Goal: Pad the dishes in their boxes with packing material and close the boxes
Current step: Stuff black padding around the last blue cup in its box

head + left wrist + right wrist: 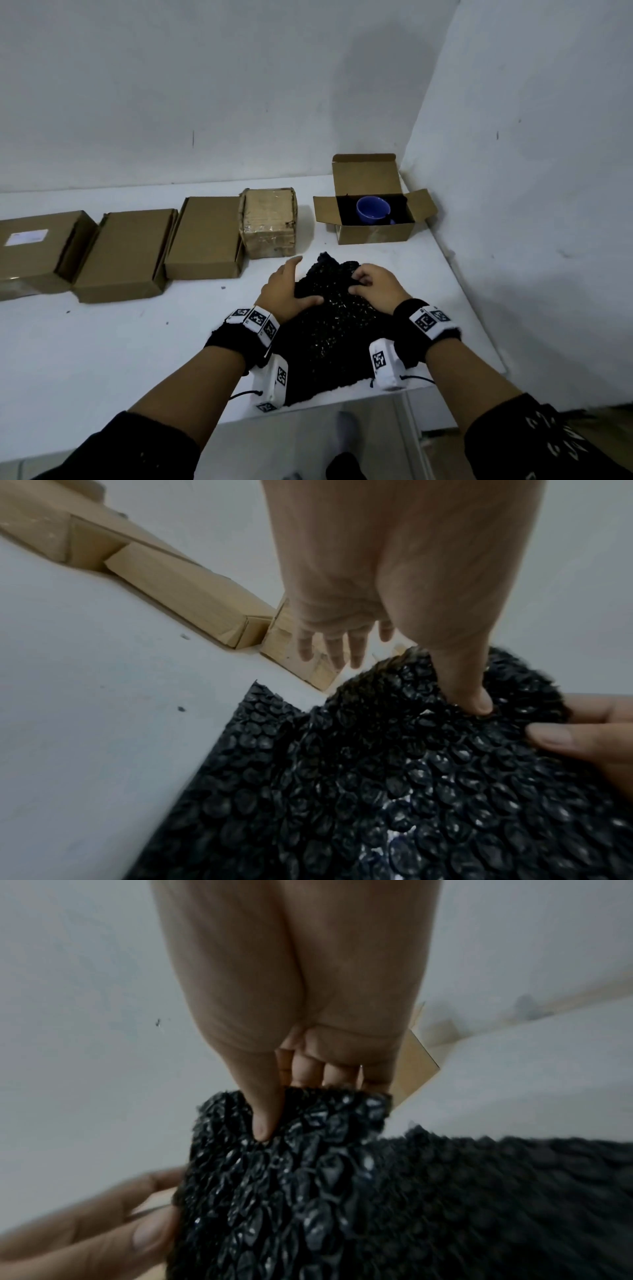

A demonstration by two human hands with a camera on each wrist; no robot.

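Note:
A sheet of black bubble wrap (329, 329) lies bunched on the white table (137, 342) right in front of me. My left hand (287, 291) is at its left side. Its fingers (342, 647) are straight and its thumb (476, 696) presses into the wrap (377, 777). My right hand (371, 286) pinches a raised fold of the wrap (342, 1177) between thumb (263, 1123) and curled fingers. At the back right, an open cardboard box (373, 233) holds a blue cup (372, 210) on dark padding, its flaps spread out.
Several closed cardboard boxes stand in a row along the back left, from a taped one (269, 222) to a labelled one (37, 250). A wall runs close along the table's right edge (479, 308). The wrap overhangs the front edge (342, 401).

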